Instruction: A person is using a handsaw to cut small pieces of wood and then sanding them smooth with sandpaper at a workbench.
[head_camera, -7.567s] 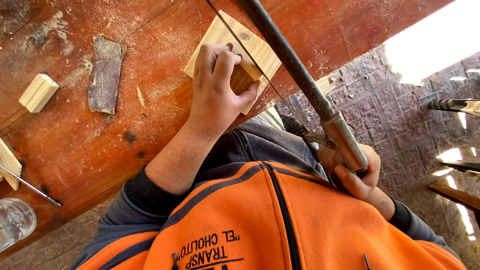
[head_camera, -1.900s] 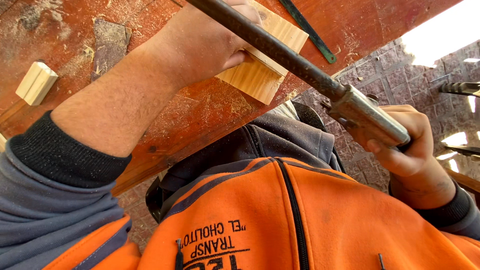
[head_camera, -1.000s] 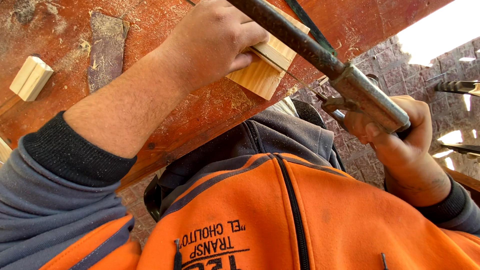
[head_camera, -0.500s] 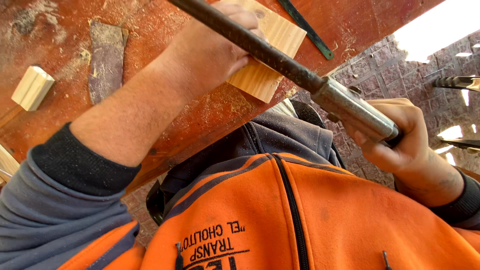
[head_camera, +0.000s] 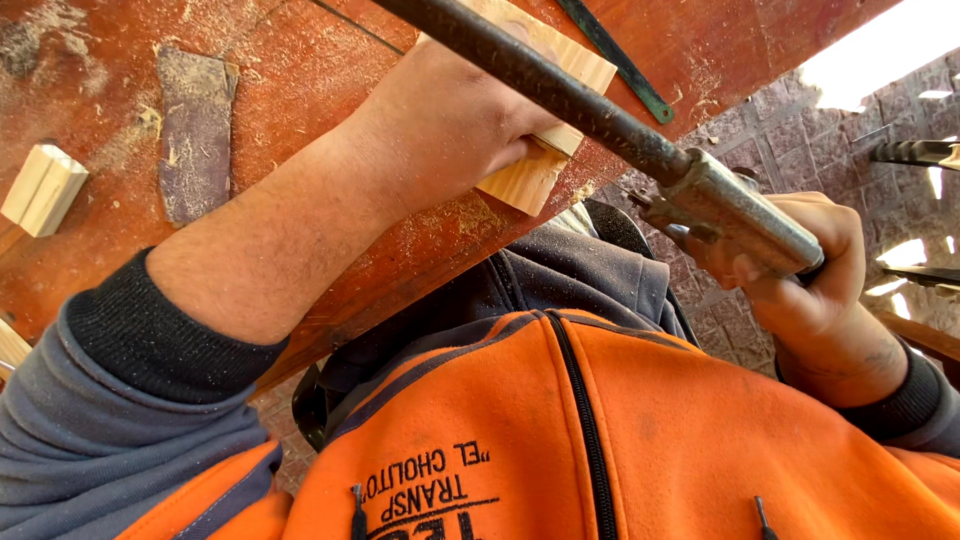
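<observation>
- Clearly my left hand (head_camera: 450, 130) is pressing on the pale wood block (head_camera: 535, 150), fingers curled over its top and near edge, and it holds the block flat on the red workbench (head_camera: 330, 70).
- I judge this block to be light and stiff, with dry, sawdusty faces, so it can slide on the dusty bench if I do not press it down; the best hold is on the top and the side, away from the tool.
- My right hand (head_camera: 810, 270) is closed around the metal handle of the long rasp (head_camera: 600, 110), off the bench edge, above the brick paving (head_camera: 860, 130).
- The rasp feels to me heavy and rigid; its dark bar crosses over the block just beside my left knuckles.
- The block lies under my left palm, at the near edge of the bench, and well apart from my right hand.
</observation>
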